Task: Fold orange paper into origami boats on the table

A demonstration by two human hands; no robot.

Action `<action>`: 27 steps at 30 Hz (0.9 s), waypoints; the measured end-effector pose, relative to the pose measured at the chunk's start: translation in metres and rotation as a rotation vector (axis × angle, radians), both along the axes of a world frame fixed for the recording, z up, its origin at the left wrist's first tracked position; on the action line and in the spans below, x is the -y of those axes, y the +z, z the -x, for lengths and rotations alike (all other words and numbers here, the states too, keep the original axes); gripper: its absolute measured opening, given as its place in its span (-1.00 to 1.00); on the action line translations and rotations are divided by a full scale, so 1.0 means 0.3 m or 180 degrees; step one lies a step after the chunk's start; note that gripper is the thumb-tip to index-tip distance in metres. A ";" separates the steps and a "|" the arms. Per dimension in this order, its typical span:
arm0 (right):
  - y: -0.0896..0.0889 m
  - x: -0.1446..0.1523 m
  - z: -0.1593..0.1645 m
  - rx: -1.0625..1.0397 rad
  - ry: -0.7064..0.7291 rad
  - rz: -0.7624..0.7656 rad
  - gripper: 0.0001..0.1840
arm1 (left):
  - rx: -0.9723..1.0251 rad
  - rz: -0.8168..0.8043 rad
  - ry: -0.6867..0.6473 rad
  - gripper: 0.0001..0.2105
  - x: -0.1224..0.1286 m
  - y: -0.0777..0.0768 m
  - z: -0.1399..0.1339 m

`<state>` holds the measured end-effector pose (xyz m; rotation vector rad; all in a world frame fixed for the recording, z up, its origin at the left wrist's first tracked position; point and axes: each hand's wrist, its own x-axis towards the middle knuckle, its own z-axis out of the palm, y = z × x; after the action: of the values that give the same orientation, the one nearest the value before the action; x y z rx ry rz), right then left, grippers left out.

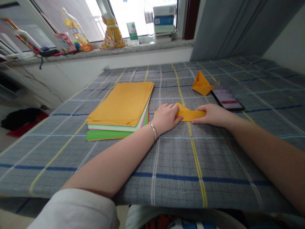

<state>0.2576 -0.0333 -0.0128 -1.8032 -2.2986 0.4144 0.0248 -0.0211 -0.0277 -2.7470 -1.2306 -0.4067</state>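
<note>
A piece of folded orange paper [186, 115] lies on the checked cloth in front of me, with a raised peak near its middle. My left hand [165, 118], with a silver bangle at the wrist, rests over its left part, fingers curled on the paper and thumb at the near edge. At the other end, my right hand [209, 115] pinches the paper between thumb and fingers. Beyond it stands a folded orange paper shape [201, 84] with pointed corners. Left of my left hand is a stack of coloured paper [122, 103], orange on top, with green and white sheets below.
A phone [227, 99] with a lit screen lies by the orange shape. The checked tablecloth [133, 159] covers the table. Along the windowsill [95, 55] stand bottles, a green-and-white carton [132, 31] and stacked boxes [164, 20]. A grey curtain [228, 28] hangs at the back right.
</note>
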 end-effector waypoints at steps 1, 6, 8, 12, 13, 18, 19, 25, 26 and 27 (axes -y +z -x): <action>0.003 0.004 0.004 0.0011 0.0031 -0.0047 -0.63 | -0.0017 0.0011 -0.0047 -0.72 -0.001 0.002 -0.001; 0.020 0.028 0.031 0.0505 0.0461 -0.0269 -0.76 | -0.0031 0.0018 -0.0441 -0.72 -0.001 0.019 0.010; 0.023 0.038 0.047 0.0661 0.0656 -0.0419 -0.77 | -0.0101 0.0025 -0.0582 -0.71 0.003 0.029 0.015; 0.027 0.047 0.072 0.0768 0.0700 -0.0504 -0.75 | -0.0403 0.0057 -0.0465 -0.79 0.021 0.055 0.010; 0.029 0.046 0.074 0.0750 0.0686 -0.0473 -0.74 | -0.0450 0.0076 -0.0379 -0.79 0.026 0.061 0.005; 0.039 0.024 0.066 0.0446 0.0380 -0.0074 -0.74 | -0.0300 0.0327 -0.0009 -0.73 0.026 0.072 -0.006; 0.038 0.018 0.064 0.0372 0.0324 0.0033 -0.74 | -0.0187 0.0421 0.0021 -0.71 0.020 0.069 -0.004; 0.024 -0.010 0.057 0.0083 0.0073 0.0286 -0.70 | 0.0464 0.1260 0.0065 -0.64 -0.014 0.054 0.004; 0.023 -0.012 0.058 0.0064 0.0042 0.0282 -0.71 | 0.0499 0.1353 0.0103 -0.66 -0.014 0.054 0.003; 0.023 -0.013 0.059 0.0053 0.0013 0.0284 -0.71 | 0.0510 0.1401 0.0152 -0.67 -0.014 0.054 0.000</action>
<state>0.2400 -0.0295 -0.0059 -1.8496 -2.3304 0.5122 0.0247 -0.0170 -0.0114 -3.0853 -1.5904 -0.3983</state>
